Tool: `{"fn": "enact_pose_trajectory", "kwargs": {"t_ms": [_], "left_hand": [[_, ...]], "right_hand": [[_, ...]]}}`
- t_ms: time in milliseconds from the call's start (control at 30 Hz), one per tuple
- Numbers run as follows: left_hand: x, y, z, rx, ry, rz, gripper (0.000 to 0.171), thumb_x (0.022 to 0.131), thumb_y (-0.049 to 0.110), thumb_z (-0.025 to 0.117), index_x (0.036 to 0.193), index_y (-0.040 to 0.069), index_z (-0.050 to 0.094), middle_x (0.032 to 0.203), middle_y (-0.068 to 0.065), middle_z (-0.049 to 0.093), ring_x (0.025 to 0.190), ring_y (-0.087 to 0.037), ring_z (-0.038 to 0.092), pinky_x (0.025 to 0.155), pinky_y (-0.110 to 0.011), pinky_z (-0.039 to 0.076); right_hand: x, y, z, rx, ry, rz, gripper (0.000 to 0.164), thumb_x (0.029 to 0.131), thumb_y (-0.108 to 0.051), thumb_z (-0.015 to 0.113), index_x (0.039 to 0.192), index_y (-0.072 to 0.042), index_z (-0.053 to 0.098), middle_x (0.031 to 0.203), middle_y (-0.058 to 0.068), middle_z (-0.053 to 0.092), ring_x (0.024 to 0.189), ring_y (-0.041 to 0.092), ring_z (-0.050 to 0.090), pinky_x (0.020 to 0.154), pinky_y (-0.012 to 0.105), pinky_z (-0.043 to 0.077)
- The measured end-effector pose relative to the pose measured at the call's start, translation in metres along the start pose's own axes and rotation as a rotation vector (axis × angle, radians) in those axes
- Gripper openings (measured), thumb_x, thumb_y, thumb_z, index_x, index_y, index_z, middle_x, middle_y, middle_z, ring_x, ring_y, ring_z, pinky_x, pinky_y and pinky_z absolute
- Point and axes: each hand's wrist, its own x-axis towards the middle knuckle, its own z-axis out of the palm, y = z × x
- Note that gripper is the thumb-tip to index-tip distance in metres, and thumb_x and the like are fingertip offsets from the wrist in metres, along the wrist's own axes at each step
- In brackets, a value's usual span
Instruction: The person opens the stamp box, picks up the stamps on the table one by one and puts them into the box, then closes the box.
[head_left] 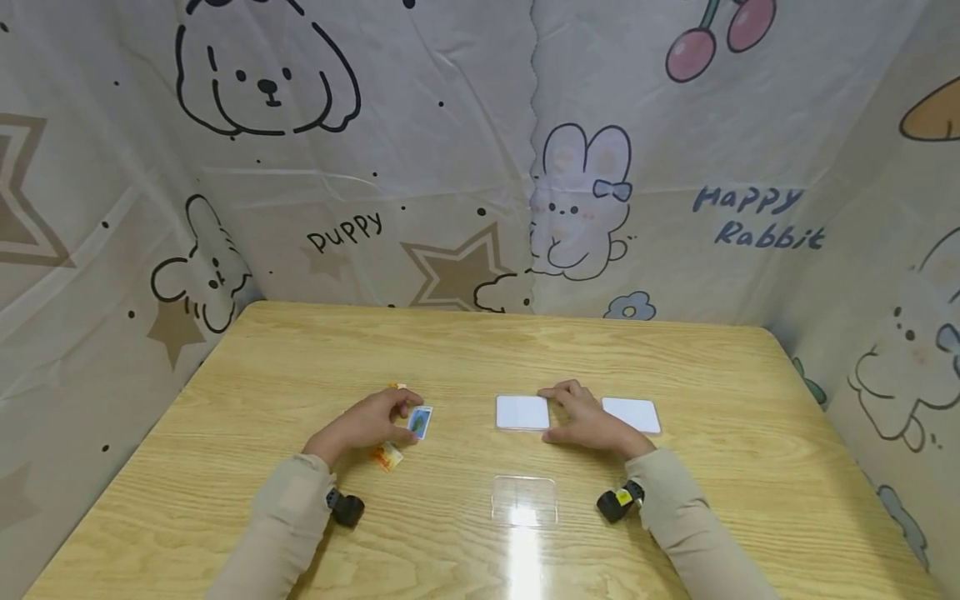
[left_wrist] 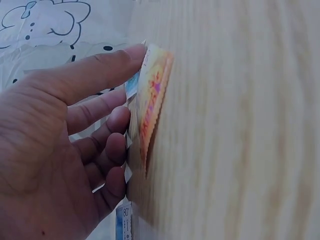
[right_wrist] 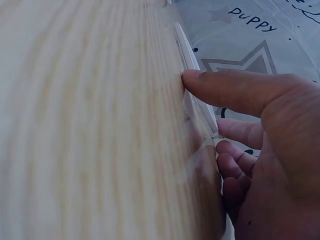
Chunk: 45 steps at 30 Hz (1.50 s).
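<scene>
My left hand [head_left: 367, 423] lies low over the left part of the table. Its thumb and index finger pinch a small blue postage stamp [head_left: 421, 422] with a white border and a greenish picture. Under the hand lies an orange stamp [head_left: 387, 457] with a toothed edge, large in the left wrist view. Another stamp [left_wrist: 124, 220], printed "80", shows beyond the little finger there. My right hand [head_left: 585, 421] grips a flat white rectangle [head_left: 522, 412] with a clear rim by its right-hand corners, thumb at the near one and index finger at the far one.
A second white rectangle [head_left: 632, 414] lies behind my right hand, partly covered by it. Nearer to me is a transparent plastic piece [head_left: 524, 501], with a bright reflection across it. Printed cloth [head_left: 450, 167] hangs behind and beside the wooden table [head_left: 645, 358].
</scene>
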Motion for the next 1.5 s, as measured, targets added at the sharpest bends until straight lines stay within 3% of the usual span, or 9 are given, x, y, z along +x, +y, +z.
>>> {"fn": "enact_pose_trajectory", "kwargs": {"t_ms": [500, 767, 1067, 1233, 1500], "left_hand": [[0.001, 0.0, 0.003, 0.115, 0.034, -0.006, 0.046, 0.083, 0.029, 0.076, 0.122, 0.011, 0.059, 0.098, -0.001, 0.053, 0.089, -0.016, 0.046, 0.079, -0.031, 0.041], [0.003, 0.007, 0.004, 0.144, 0.049, 0.014, 0.039, 0.082, 0.032, 0.077, 0.112, 0.013, 0.062, 0.09, 0.0, 0.054, 0.081, -0.015, 0.048, 0.073, -0.031, 0.042], [0.012, 0.033, 0.008, 0.183, 0.059, 0.016, 0.045, 0.082, 0.037, 0.076, 0.119, 0.017, 0.061, 0.094, 0.002, 0.056, 0.078, -0.014, 0.049, 0.071, -0.031, 0.042], [0.025, 0.051, 0.011, 0.251, 0.068, 0.033, 0.045, 0.081, 0.04, 0.076, 0.118, 0.02, 0.062, 0.097, 0.003, 0.057, 0.08, -0.014, 0.05, 0.07, -0.031, 0.043], [0.045, 0.072, 0.021, 0.278, 0.037, 0.089, 0.045, 0.081, 0.04, 0.076, 0.117, 0.017, 0.063, 0.094, 0.001, 0.059, 0.078, -0.013, 0.051, 0.07, -0.03, 0.043]], "right_hand": [[-0.001, -0.001, 0.002, -0.009, 0.007, 0.003, 0.068, 0.084, -0.027, 0.074, 0.143, -0.01, 0.045, 0.139, 0.02, 0.038, 0.128, 0.037, 0.037, 0.106, 0.059, 0.03], [0.0, 0.001, 0.002, -0.017, 0.006, -0.005, 0.069, 0.083, -0.029, 0.075, 0.143, -0.01, 0.045, 0.138, 0.019, 0.039, 0.126, 0.035, 0.038, 0.105, 0.058, 0.03], [-0.001, 0.0, 0.002, -0.009, 0.002, -0.006, 0.069, 0.084, -0.028, 0.074, 0.143, -0.01, 0.045, 0.139, 0.021, 0.038, 0.127, 0.036, 0.038, 0.106, 0.058, 0.03], [-0.003, 0.001, 0.001, -0.008, -0.002, 0.0, 0.068, 0.085, -0.028, 0.073, 0.144, -0.01, 0.043, 0.14, 0.021, 0.037, 0.128, 0.036, 0.036, 0.107, 0.058, 0.029], [-0.003, -0.001, -0.001, -0.013, -0.004, -0.025, 0.063, 0.088, -0.026, 0.069, 0.143, -0.009, 0.044, 0.139, 0.02, 0.037, 0.126, 0.037, 0.037, 0.105, 0.059, 0.029]]}}
